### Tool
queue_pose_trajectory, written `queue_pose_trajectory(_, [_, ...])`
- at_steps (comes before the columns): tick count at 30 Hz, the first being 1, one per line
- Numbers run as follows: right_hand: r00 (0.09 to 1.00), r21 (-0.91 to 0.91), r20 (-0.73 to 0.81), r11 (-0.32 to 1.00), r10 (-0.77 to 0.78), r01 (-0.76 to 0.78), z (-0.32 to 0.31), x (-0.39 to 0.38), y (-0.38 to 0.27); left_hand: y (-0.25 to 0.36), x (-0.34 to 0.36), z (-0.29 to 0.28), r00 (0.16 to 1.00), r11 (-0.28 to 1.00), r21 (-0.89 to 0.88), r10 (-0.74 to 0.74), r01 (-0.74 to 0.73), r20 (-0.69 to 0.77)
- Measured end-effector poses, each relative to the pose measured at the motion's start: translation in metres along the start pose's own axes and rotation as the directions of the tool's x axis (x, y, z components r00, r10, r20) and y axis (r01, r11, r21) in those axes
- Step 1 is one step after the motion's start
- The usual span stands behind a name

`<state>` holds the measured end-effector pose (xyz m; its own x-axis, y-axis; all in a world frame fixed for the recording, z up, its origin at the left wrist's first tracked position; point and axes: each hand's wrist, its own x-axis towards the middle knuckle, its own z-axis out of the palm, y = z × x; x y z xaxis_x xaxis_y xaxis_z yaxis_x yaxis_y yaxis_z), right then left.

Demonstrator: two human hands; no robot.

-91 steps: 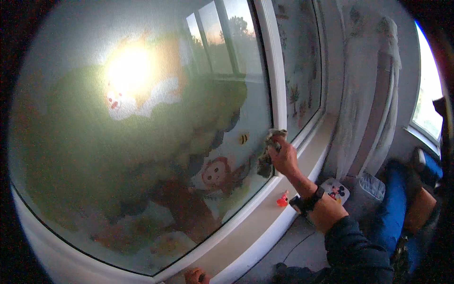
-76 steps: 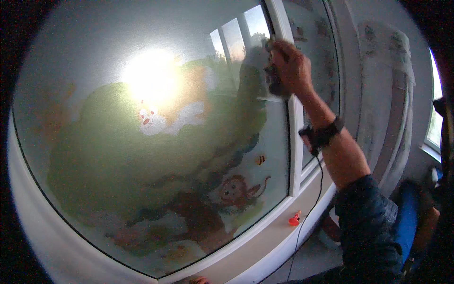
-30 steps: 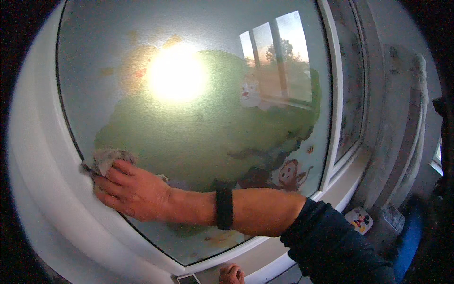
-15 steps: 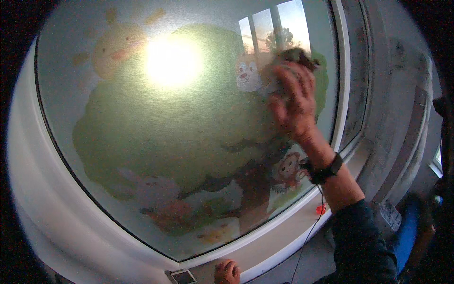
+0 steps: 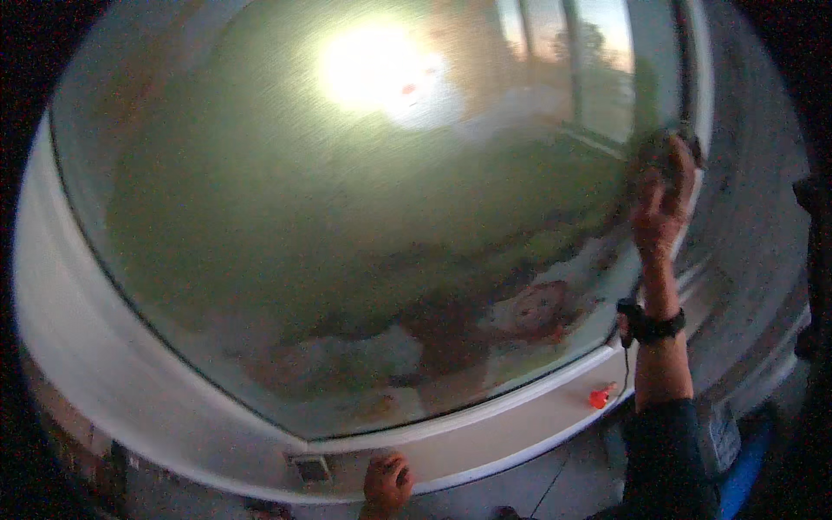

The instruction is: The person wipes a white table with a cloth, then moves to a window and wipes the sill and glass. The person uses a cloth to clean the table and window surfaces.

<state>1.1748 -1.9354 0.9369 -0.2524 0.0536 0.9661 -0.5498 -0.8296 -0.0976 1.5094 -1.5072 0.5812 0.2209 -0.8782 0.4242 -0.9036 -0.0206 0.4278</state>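
A large window pane [image 5: 347, 225] fills most of the view, with pale cartoon animals and a green tree showing on it. My right hand [image 5: 663, 204] is near the pane's right edge, fingers pointing up, pressing a dark, crumpled cloth [image 5: 643, 149] to the glass. The hand and cloth are blurred, and the palm partly covers the cloth. On the windowsill [image 5: 511, 407] below, my left hand [image 5: 387, 483] rests with curled fingers; whatever they may hold is hidden. A black band [image 5: 654, 325] circles my right wrist.
A small red object [image 5: 600, 397] lies on the sill, near a dark cable [image 5: 627, 373]. At the sill's left end is a small rectangular grey piece [image 5: 312, 470]. The white window frame [image 5: 700, 95] borders the glass. Bright light and another window reflect in the pane.
My right hand has moved the cloth right and slightly down, from the glass to the edge by the frame. The view has shifted; my left hand stays on the sill.
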Motion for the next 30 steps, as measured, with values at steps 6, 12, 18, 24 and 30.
queue_pose_trajectory(6, [0.995, -0.236, -0.076, 0.968, 0.066, -0.082, -0.002, 0.015, 0.001, 0.04, 0.039, 0.007, 0.999, 0.997, -0.071, 0.037, -0.037, -0.003])
queue_pose_trajectory(12, [0.999, -0.133, -0.001, 0.99, 0.039, -0.039, 0.01, 0.034, -0.045, 0.098, 0.064, 0.01, 0.992, 0.985, -0.114, 0.123, -0.127, -0.035])
queue_pose_trajectory(18, [0.981, 0.004, 0.12, 0.988, -0.155, 0.156, 0.043, 0.087, -0.135, 0.188, 0.115, 0.024, 0.977, 0.954, -0.211, 0.211, -0.214, -0.038])
queue_pose_trajectory(24, [0.871, 0.31, 0.282, 0.898, -0.402, 0.313, 0.047, 0.16, -0.222, 0.298, 0.152, -0.018, 0.967, 0.935, -0.246, 0.241, -0.255, -0.086])
queue_pose_trajectory(30, [0.83, 0.386, 0.387, 0.888, -0.402, 0.251, 0.04, 0.106, -0.265, 0.266, 0.134, -0.039, 0.968, 0.969, -0.077, 0.226, -0.235, -0.107])
